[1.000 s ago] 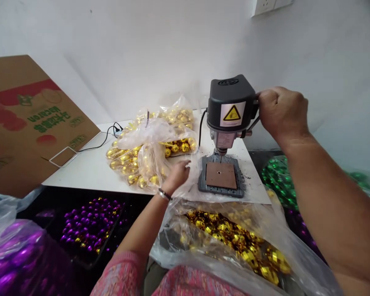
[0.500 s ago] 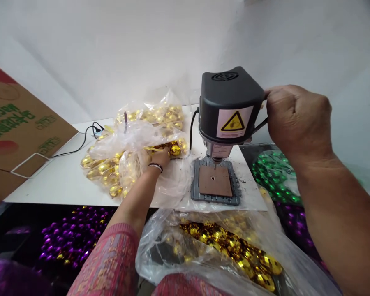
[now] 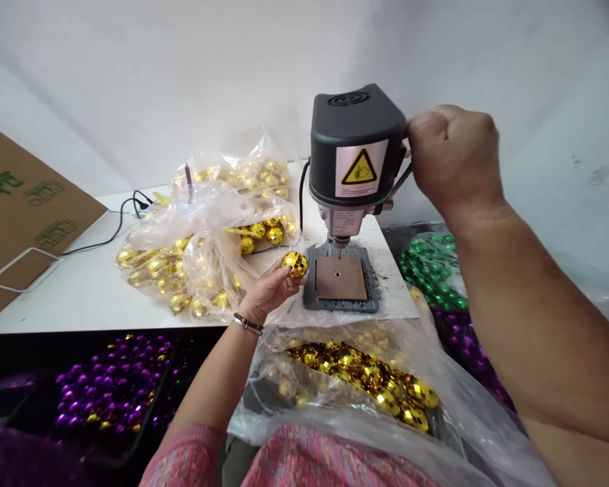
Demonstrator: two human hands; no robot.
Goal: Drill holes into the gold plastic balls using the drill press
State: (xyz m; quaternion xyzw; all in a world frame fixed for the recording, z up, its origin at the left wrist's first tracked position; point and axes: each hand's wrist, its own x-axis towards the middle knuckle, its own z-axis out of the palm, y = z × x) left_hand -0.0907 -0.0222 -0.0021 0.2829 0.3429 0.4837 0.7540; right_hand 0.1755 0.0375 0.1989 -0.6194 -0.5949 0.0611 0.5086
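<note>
My left hand (image 3: 268, 292) pinches a gold faceted ball (image 3: 295, 264) just left of the brown pad (image 3: 341, 277) on the base of a small black bench drill (image 3: 356, 152). Behind that hand lies a clear plastic bag of gold balls (image 3: 203, 237) on the white table (image 3: 71, 291). My right hand (image 3: 454, 159) is a fist closed round the drill's side lever (image 3: 402, 181), at the right of the motor housing. The drill bit hangs a little above the pad's centre hole.
A second clear bag of gold balls (image 3: 365, 379) lies open on my lap. Purple balls (image 3: 106, 385) fill a dark tray at lower left; green balls (image 3: 431, 267) lie to the right. A cardboard box (image 3: 20, 216) leans at the left. A black cable (image 3: 116, 226) crosses the table.
My left hand reached into the bag of gold balls, came out with one ball and carried it right toward the drill base. My right hand stayed on the lever.
</note>
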